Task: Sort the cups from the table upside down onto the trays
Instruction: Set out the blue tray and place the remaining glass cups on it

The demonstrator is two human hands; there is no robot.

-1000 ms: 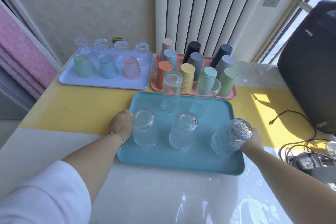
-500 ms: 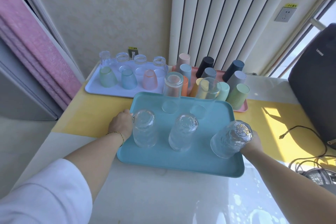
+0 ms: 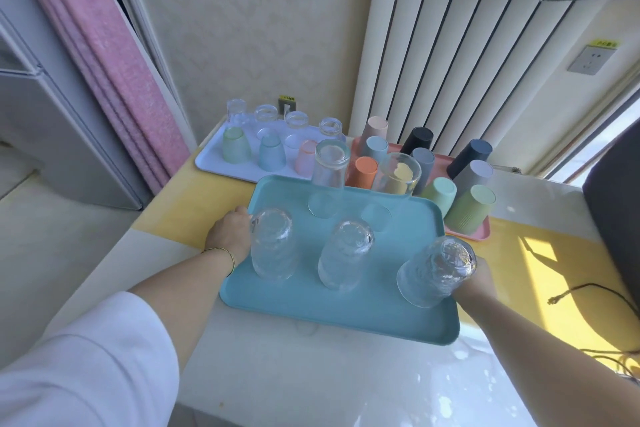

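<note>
A teal tray (image 3: 363,305) lies across the near part of the table. Five clear glasses stand upside down on it: three textured ones in front, left (image 3: 272,246), middle (image 3: 346,253) and right (image 3: 436,270), and two smooth ones behind (image 3: 330,163) (image 3: 398,173). My left hand (image 3: 228,234) grips the tray's left rim beside the left glass. At the tray's right rim, my right hand (image 3: 479,276) holds on, partly hidden behind the right glass.
A lavender tray (image 3: 214,163) of upturned clear and pastel glasses and a pink tray (image 3: 481,236) of upturned coloured cups stand against the wall. A black bag (image 3: 616,201) and a cable (image 3: 588,291) occupy the right. The table's front edge is near me.
My view has tilted up toward the wall. The teal tray's far edge now overlaps the fronts of the two back trays. Both hands keep the same hold.
</note>
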